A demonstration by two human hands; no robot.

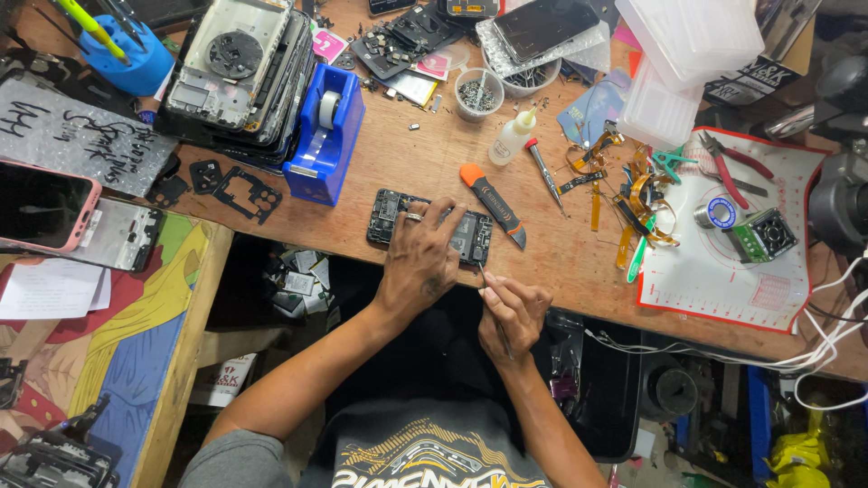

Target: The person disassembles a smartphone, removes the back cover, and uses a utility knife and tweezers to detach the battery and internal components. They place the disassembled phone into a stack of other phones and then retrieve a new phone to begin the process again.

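Observation:
An opened black phone (pixel 391 213) with its insides exposed lies on the wooden workbench (pixel 425 154) near the front edge. My left hand (pixel 420 262) presses down on its middle, a ring on one finger. My right hand (pixel 514 312) is just off the phone's right end, fingers pinched on a thin tool (pixel 484 280) whose tip points at the phone's lower right corner. An orange-and-black pry tool (pixel 493 202) lies right behind the phone.
A blue tape dispenser (pixel 325 136) and a stack of phone frames (pixel 240 68) stand at the back left. A small screwdriver (pixel 545 173), a glue bottle (pixel 512 137), a cup of screws (pixel 477 94), loose flex cables (pixel 642 194), pliers (pixel 732 167) and a white mat (pixel 723 271) lie to the right.

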